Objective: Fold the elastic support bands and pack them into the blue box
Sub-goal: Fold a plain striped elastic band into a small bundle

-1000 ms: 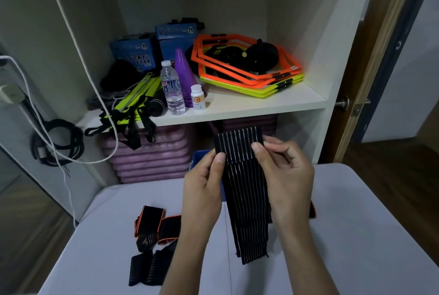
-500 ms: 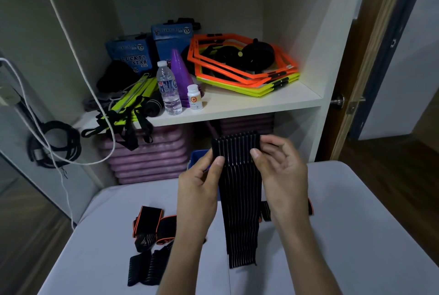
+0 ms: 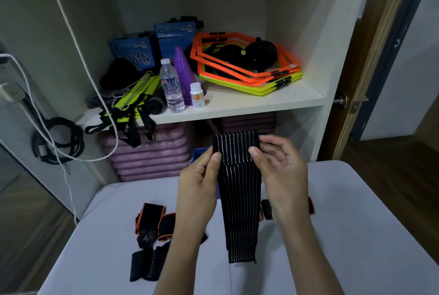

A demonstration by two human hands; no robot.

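A long black elastic band with thin pale stripes (image 3: 240, 209) hangs upright between my hands, its top end folded over toward me. My left hand (image 3: 198, 185) pinches the band's left edge near the top with thumb and fingers. My right hand (image 3: 281, 171) pinches the right edge at the same height. The band's lower end reaches the white table (image 3: 344, 235). A corner of the blue box (image 3: 198, 154) shows behind my left hand, mostly hidden. More bands lie on the table: orange-edged ones (image 3: 149, 223), ribbed black ones (image 3: 145, 266), and another (image 3: 267, 209) behind my right wrist.
An open cupboard stands behind the table. Its shelf (image 3: 249, 100) holds orange and yellow hexagon rings (image 3: 247, 66), a water bottle (image 3: 171, 85), a white pill bottle (image 3: 197, 95), purple cones and blue cartons. Purple mats (image 3: 147, 152) are stacked below. Cables hang at left.
Both hands kept their pinch and the folded top end got a little longer. The band's hanging end rose and shifted slightly on the table.
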